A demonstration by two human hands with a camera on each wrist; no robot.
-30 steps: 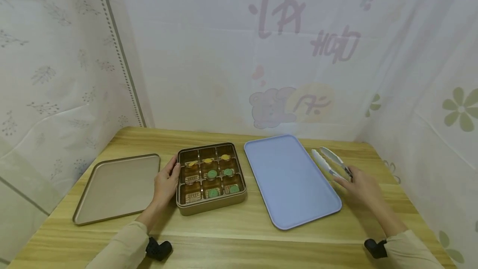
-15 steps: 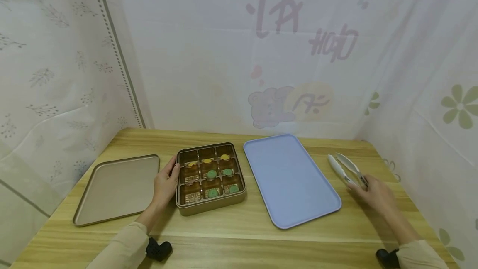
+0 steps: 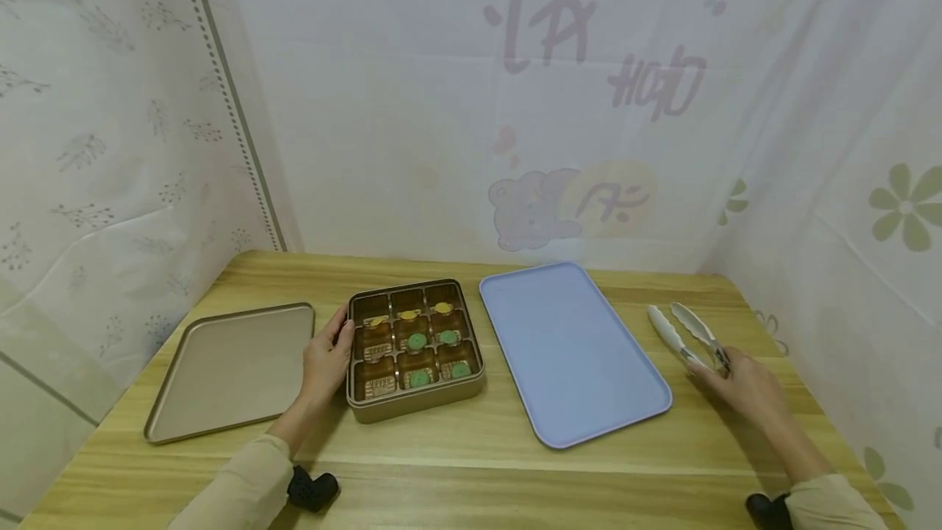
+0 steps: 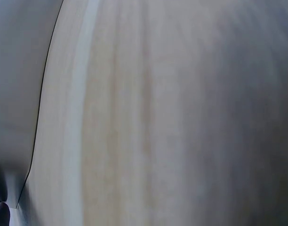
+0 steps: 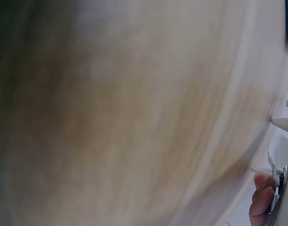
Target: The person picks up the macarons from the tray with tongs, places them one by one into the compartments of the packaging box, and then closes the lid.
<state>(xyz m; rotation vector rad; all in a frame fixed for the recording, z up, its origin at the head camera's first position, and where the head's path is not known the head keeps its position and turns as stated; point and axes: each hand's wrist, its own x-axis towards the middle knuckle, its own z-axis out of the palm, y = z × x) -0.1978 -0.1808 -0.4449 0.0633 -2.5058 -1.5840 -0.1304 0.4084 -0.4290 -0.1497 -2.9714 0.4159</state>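
Observation:
My left hand [image 3: 326, 362] rests against the left side of a square bronze tin [image 3: 415, 409], its thumb near the rim. A divided brown insert fills the tin, with small yellow pieces [image 3: 444, 309] towards the back and round green pieces [image 3: 416, 342] further forward. Ridged brownish pieces [image 3: 379, 387] lie in the left compartments. Off to the right, my right hand [image 3: 751, 387] grips a pair of tongs [image 3: 666, 332] by the handle end. Their pale scalloped jaws are spread and point away from me, with nothing between them.
A flat bronze lid [image 3: 235, 370] lies left of the tin. Between the tin and the tongs is a shallow blue tray [image 3: 577, 358]. All stand on a wooden table [image 3: 441, 473], with patterned cloth [image 3: 412, 105] hanging behind and at both sides.
My right hand has moved right with the tongs, away from the blue tray's edge, and slowed in the last half second. My left hand and the tin have stayed put.

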